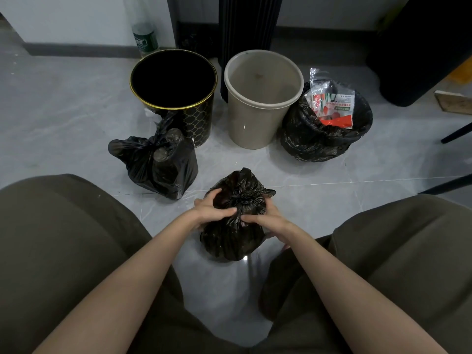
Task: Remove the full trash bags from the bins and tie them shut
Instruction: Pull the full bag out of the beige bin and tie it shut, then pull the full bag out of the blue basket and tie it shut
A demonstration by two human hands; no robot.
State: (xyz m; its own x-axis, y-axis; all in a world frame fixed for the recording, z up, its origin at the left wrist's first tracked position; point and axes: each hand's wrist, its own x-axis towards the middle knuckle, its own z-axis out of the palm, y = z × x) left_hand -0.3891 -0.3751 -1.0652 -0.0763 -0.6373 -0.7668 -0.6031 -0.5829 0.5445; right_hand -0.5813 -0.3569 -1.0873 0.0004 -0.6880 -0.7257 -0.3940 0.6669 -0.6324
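- Both hands, left (213,212) and right (265,221), are clamping their fingers (229,210) on one knotted black plastic trash bag (233,238) on the floor.
- Beyond the fingers are lying one tied black bag (158,164) and one open full black bag (324,129).
- Two bins are standing empty: one black gold-rimmed bin (173,93), one beige plastic bin (260,98).
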